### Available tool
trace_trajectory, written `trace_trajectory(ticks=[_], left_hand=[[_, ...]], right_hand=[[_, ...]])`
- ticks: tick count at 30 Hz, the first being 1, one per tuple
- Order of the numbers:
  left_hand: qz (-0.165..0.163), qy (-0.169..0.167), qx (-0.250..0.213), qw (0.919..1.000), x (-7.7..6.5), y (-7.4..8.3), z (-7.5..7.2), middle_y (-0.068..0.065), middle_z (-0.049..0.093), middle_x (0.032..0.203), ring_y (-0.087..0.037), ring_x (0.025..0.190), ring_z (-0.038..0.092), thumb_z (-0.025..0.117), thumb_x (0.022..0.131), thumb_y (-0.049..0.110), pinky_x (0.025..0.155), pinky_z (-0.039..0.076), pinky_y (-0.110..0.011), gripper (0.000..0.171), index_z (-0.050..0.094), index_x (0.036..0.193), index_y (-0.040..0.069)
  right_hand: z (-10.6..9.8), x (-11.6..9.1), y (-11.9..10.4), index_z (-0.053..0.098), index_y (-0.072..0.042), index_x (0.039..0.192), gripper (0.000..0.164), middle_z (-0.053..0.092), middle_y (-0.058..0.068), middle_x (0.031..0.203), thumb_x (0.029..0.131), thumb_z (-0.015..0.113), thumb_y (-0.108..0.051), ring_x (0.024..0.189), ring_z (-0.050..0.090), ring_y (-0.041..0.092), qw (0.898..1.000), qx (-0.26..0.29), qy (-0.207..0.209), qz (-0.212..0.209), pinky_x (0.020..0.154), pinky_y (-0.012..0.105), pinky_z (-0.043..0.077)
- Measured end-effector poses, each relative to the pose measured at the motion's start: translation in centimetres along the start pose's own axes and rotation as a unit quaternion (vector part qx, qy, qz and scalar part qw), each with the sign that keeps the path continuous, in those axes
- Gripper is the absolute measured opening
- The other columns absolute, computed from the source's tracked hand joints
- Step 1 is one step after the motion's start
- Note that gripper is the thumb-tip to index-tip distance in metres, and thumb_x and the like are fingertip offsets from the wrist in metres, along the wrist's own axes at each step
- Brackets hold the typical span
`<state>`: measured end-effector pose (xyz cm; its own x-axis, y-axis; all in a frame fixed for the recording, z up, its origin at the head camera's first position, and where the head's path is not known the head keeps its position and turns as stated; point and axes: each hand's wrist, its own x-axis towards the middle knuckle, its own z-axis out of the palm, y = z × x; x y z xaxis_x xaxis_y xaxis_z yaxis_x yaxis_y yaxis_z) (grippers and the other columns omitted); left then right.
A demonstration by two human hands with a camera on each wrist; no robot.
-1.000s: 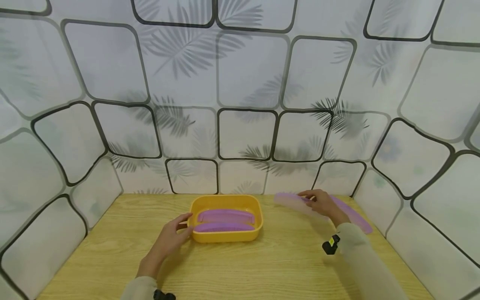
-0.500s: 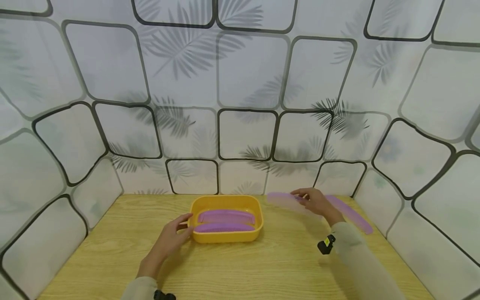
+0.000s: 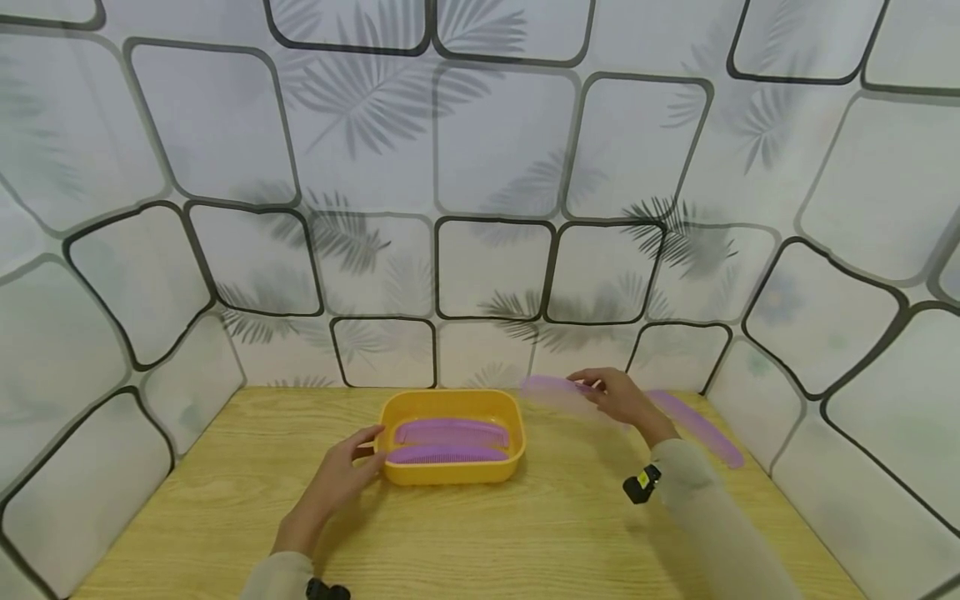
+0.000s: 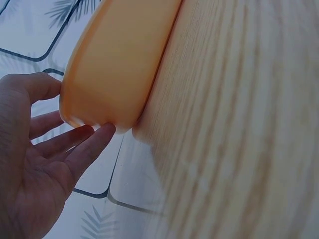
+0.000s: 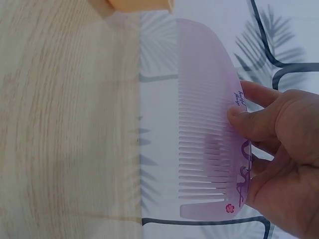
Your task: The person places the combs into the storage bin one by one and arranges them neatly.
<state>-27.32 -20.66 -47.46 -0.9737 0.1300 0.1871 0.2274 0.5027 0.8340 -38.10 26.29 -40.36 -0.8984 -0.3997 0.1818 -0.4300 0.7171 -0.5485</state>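
In the head view, a yellow plastic tray (image 3: 450, 475) stands on the table, with two purple combs (image 3: 452, 432) lying inside. My left hand (image 3: 337, 479) holds the tray's left end; the left wrist view shows thumb and fingers (image 4: 92, 149) against its rim and outer wall. My right hand (image 3: 618, 396) pinches a translucent purple comb (image 5: 209, 114) by its curved back, above the table to the right of the tray. Its teeth point away from the palm in the right wrist view. Some of the right fingers are hidden behind the comb.
Another purple comb (image 3: 697, 427) lies at the table's right, beyond the right forearm. The wooden table (image 3: 495, 542) meets patterned wall covering (image 3: 487, 275) at the back and both sides. The tray's corner (image 5: 142, 4) shows at the top of the right wrist view.
My right hand has moved left and slightly up with its comb, nearing the tray. The comb at the far right is now less covered. My left hand and the tray have stayed put.
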Motion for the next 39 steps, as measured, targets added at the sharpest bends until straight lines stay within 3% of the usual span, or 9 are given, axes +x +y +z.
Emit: trace_trajectory(ticks=[10,39], left_hand=[[0.001,0.0,-0.001,1.0,0.1,-0.1,0.0,-0.027,0.051,0.153,-0.043,0.127,0.063,0.063,0.103,0.013,0.094,0.062,-0.038,0.051,0.05,0.15,-0.002],[-0.007,0.003,-0.006,1.0,0.2,-0.4,0.0,-0.028,0.052,0.151,-0.043,0.126,0.063,0.064,0.103,0.014,0.092,0.063,-0.037,0.051,0.051,0.149,-0.001]], right_hand=[[0.6,0.9,-2.3,0.067,0.001,0.133,0.032,0.064,0.03,0.126,0.103,0.056,0.001,0.094,0.068,0.034,0.999,0.016,0.012,-0.027,0.07,0.037,0.061],[3.1,3.0,-5.7,0.07,-0.004,0.13,0.031,0.068,0.024,0.118,0.102,0.057,0.0,0.086,0.066,0.025,0.997,0.021,-0.016,-0.069,0.067,0.03,0.059]])
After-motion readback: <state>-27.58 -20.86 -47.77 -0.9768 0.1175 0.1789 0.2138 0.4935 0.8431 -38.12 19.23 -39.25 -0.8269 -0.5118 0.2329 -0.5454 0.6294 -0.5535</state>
